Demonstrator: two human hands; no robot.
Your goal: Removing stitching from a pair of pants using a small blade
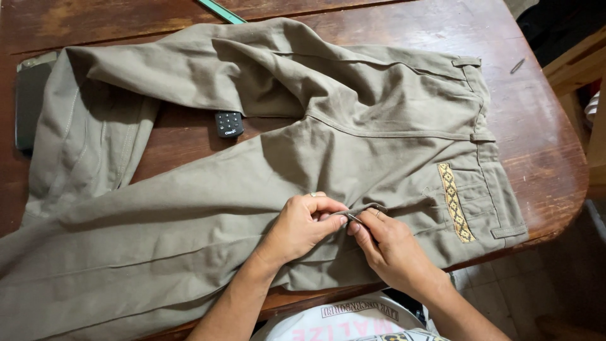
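A pair of olive-brown trousers [353,126] lies spread over a dark wooden table [543,145], waistband to the right, legs running left. A yellow patterned trim [454,202] edges a pocket near the waistband. My left hand [303,227] pinches a raised fold of the fabric [366,208] along the near side seam. My right hand [391,249] meets it there, fingertips touching the same fold, and seems to hold a thin needle; I cannot see any thread.
A small black remote [229,124] peeks out between the trouser legs. A dark phone [28,101] lies at the table's left edge, a green strip [221,11] at the far edge. A small dark object [517,65] rests at the far right. Tiled floor lies below right.
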